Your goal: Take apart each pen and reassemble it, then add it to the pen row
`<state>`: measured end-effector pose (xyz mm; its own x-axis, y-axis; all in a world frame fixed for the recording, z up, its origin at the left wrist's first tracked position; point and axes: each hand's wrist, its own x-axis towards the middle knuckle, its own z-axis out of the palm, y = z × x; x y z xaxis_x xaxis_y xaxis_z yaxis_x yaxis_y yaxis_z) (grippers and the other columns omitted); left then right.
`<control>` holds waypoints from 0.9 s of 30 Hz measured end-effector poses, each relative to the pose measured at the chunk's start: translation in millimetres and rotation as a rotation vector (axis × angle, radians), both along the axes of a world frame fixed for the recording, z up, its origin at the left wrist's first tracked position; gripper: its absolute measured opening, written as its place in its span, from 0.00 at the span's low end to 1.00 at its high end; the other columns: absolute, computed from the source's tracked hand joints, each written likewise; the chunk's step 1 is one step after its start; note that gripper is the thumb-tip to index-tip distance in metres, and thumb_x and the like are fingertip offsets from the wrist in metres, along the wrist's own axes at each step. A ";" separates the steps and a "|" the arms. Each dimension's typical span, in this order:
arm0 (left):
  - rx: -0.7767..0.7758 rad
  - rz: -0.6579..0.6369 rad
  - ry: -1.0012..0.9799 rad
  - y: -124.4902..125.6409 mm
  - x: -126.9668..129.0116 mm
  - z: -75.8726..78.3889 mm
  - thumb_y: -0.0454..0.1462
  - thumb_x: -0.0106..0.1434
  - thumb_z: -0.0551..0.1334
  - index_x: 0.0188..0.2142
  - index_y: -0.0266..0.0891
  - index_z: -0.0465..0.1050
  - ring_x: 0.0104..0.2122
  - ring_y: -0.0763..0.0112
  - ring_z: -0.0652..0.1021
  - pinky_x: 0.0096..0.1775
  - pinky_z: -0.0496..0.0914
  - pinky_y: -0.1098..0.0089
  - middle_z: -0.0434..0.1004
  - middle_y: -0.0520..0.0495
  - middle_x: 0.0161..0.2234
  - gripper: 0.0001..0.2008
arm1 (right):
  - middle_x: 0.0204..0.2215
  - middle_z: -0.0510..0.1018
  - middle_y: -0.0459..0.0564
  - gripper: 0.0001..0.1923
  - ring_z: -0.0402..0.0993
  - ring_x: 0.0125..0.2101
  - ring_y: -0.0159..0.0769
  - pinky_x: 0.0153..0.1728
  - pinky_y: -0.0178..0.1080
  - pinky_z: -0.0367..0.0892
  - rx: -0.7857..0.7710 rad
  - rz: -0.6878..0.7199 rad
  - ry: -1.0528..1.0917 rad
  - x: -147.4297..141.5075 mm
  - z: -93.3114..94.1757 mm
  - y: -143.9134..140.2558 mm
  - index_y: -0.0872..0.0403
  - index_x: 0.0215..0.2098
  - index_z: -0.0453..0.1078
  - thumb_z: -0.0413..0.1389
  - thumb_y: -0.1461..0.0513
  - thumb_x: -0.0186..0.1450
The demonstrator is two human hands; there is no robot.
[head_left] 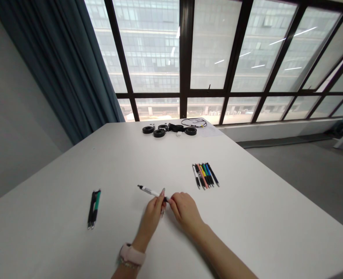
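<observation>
A white pen with black ends [148, 190] is held just above the white table [261, 217] near its middle. My left hand [153, 215] pinches the pen's barrel with thumb and fingers. My right hand [184, 209] grips the pen's right end, close against the left hand. A pink watch sits on my left wrist. To the right lies a row of several coloured pens [205, 175], side by side. To the left lie two pens [93, 208], one black and one green, next to each other.
At the table's far edge sit several black round parts [160, 132] and a looped black cable [193, 123]. Large windows stand behind the table, with a blue curtain [61, 66] at the left. Grey floor lies to the right.
</observation>
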<state>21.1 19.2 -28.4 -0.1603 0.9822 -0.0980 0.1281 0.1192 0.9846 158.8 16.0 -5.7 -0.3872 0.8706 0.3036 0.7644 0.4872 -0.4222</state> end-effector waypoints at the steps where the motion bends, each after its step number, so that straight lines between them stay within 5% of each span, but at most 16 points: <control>1: -0.018 0.000 -0.025 1.3 -0.8 -0.8 0.60 0.54 0.53 0.17 0.42 0.58 0.15 0.76 0.60 0.20 0.55 0.72 0.55 0.57 0.14 0.27 | 0.28 0.74 0.47 0.16 0.67 0.30 0.34 0.32 0.34 0.53 -0.011 0.009 0.051 0.2 -0.4 -0.2 0.54 0.31 0.66 0.41 0.59 0.71; 8: 0.009 -0.046 -0.045 1.2 -0.5 2.7 0.59 0.54 0.53 0.14 0.41 0.60 0.14 0.77 0.61 0.20 0.56 0.73 0.56 0.56 0.12 0.26 | 0.15 0.63 0.42 0.28 0.62 0.19 0.29 0.24 0.31 0.55 -0.437 0.011 0.665 -3.4 -11.8 9.0 0.53 0.19 0.59 0.38 0.46 0.69; 11: 0.036 -0.039 -0.017 -0.9 3.5 9.0 0.59 0.54 0.53 0.14 0.42 0.60 0.15 0.77 0.61 0.20 0.57 0.73 0.56 0.56 0.12 0.27 | 0.12 0.60 0.41 0.30 0.58 0.17 0.28 0.22 0.32 0.55 -0.502 0.026 0.828 -5.5 -17.3 13.1 0.52 0.16 0.57 0.39 0.42 0.67; 16: 0.019 0.006 -0.015 -0.2 6.5 14.3 0.62 0.51 0.52 0.12 0.42 0.57 0.14 0.77 0.60 0.19 0.55 0.73 0.55 0.56 0.10 0.28 | 0.15 0.61 0.42 0.27 0.58 0.19 0.29 0.23 0.33 0.55 -0.417 0.056 0.808 -6.7 -16.1 9.8 0.52 0.19 0.57 0.39 0.44 0.68; 27: -0.028 0.003 0.016 1.0 4.6 12.3 0.62 0.53 0.48 0.08 0.44 0.54 0.11 0.77 0.59 0.17 0.55 0.73 0.51 0.55 0.07 0.31 | 0.23 0.68 0.48 0.24 0.61 0.26 0.35 0.30 0.36 0.55 0.003 0.039 0.338 -0.7 -15.6 9.2 0.52 0.26 0.59 0.32 0.53 0.72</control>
